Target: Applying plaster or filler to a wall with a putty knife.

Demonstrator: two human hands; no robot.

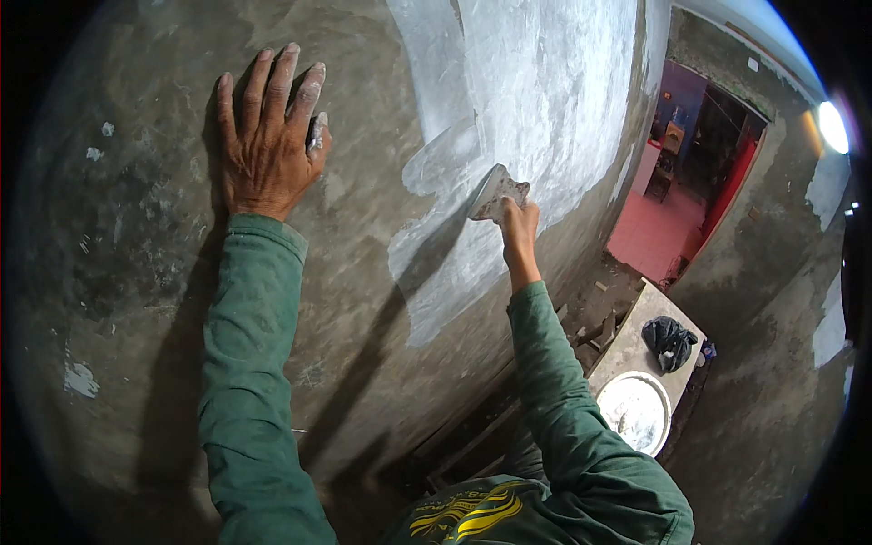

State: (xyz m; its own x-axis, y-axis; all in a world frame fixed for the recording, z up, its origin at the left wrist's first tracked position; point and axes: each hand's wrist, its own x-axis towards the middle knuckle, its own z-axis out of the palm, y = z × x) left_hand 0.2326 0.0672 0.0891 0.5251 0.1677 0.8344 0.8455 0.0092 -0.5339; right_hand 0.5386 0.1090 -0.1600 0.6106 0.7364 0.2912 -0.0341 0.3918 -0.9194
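A grey, patchy wall (pixel 363 163) fills most of the view, with a broad white coat (pixel 554 91) spread over its upper middle and a few pale flecks at its left. To the right, a doorway opens onto a red floor (pixel 656 236), and a bright lamp (pixel 833 127) glares near the edge. Below the doorway stands a table (pixel 625 352) carrying a crumpled black bag (pixel 669 343) and, just beside it, a round bucket (pixel 636 374) with whitish stuff inside; broken pieces (pixel 595 331) lie along the table's left side, and the right green sleeve (pixel 563 391) passes in front of part of this clutter. The putty knife (pixel 498 193) is at the lower part of the white coat, its blade pointing up and left from the grip, its long axis slanting that way, while the broad edge slopes from upper right to lower left, close against the wall. Of the hands, the right hand (pixel 520 232) is closed around the putty knife, and the left hand (pixel 272 154) is open, pressed palm-down on bare wall, fingers spread upward, with white smears on the fingers and thumb
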